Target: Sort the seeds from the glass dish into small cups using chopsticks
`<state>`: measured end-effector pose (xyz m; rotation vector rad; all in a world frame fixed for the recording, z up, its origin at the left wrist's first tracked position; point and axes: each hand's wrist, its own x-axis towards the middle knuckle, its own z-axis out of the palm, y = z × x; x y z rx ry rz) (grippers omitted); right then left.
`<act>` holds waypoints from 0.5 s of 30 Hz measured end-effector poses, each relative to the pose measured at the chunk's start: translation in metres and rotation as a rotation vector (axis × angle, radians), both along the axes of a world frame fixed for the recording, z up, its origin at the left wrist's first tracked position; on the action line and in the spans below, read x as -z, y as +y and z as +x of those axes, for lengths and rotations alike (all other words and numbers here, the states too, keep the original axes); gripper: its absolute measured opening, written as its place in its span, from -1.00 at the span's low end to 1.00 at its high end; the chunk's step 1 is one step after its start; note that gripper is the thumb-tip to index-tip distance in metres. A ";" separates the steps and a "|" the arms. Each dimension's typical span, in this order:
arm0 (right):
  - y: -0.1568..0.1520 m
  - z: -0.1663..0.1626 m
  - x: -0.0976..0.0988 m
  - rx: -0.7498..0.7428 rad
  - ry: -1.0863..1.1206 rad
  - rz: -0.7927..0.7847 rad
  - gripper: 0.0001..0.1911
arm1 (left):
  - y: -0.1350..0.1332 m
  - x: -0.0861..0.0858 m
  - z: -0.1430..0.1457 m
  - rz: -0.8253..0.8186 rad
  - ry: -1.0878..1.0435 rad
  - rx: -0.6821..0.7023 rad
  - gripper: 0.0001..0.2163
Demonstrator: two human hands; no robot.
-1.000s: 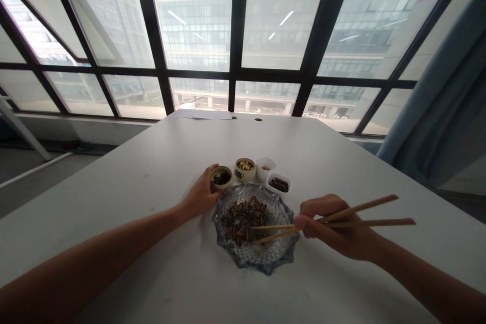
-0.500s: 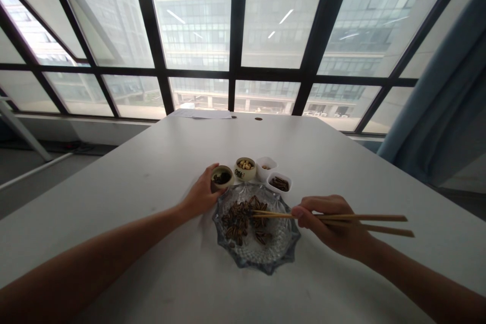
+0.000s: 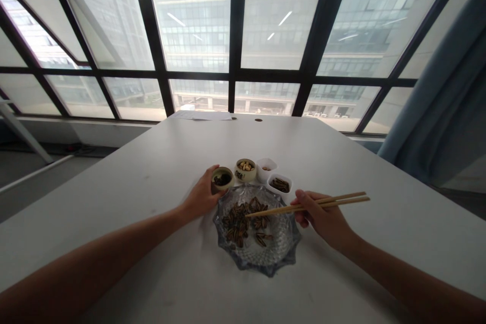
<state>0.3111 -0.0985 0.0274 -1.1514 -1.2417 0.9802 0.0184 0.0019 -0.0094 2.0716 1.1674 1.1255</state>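
A pair of wooden chopsticks (image 3: 281, 209) is in my right hand (image 3: 322, 217), their tips close together over the striped seeds (image 3: 237, 217) in a scalloped glass dish (image 3: 281, 258). Whether a seed sits between the tips is too small to tell. My left hand (image 3: 203, 193) grips the side of a small round cup (image 3: 227, 186) with dark pieces inside, standing at the dish's far left rim. Beside it stands a similar cup (image 3: 245, 176) holding pale nuts. A white square bowl (image 3: 280, 191) of long dark pieces touches the row's right end.
Another white bowl (image 3: 267, 176) with a few small bits stands behind. Paper sheets (image 3: 205, 116) lie at the far end of the white table (image 3: 170, 162), near two dark round spots. Windows rise beyond it; a blue curtain (image 3: 433, 111) hangs at right.
My right hand has turned and drawn slightly left and up, so the chopsticks' back ends now point higher and sit closer together. My left hand stays on the cup.
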 end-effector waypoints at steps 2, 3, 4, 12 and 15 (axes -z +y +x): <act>0.006 -0.001 0.007 0.032 0.112 -0.061 -0.43 | 0.000 0.001 0.000 0.005 0.009 -0.006 -0.36; 0.007 -0.001 0.009 0.045 0.149 -0.084 -0.43 | 0.001 0.002 0.000 0.008 0.012 -0.006 -0.36; 0.008 -0.001 0.010 0.054 0.172 -0.102 -0.43 | 0.001 0.002 0.000 0.012 0.012 -0.008 -0.36; 0.009 0.000 0.014 0.049 0.152 -0.100 -0.43 | 0.001 0.002 0.000 -0.003 0.020 -0.014 -0.36; 0.009 0.002 0.015 0.038 0.111 -0.073 -0.42 | 0.001 0.002 -0.001 0.008 0.014 -0.014 -0.35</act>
